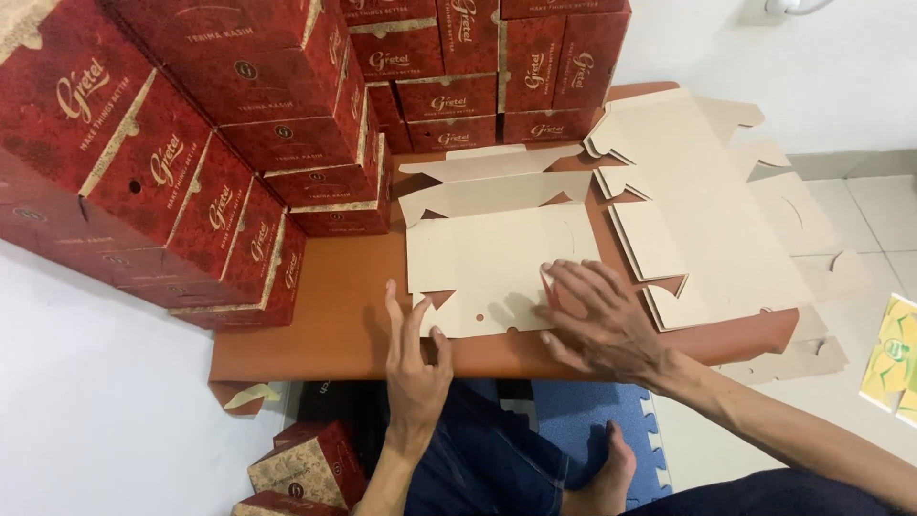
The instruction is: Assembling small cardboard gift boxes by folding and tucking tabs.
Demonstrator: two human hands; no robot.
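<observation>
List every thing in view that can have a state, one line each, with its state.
Flat beige cardboard box blank: unfolded, lying on the brown low table.
Stack of beige box blanks: flat, unfolded, overhanging the table's right edge.
Assembled red cardboard boxes: closed, stacked.
Left hand: open, fingertips on the blank.
Right hand: open, pressing the blank.

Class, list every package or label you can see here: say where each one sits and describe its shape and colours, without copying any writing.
Stacked boxes: left and back, rectangular, dark red with gold trim.
Flat carton: table centre, under both hands, unfolded, plain beige.
Carton pile: right, flat beige sheets.
Small boxes: floor, lower left, red and tan patterned.
Packet: right edge, yellow-green.
</observation>
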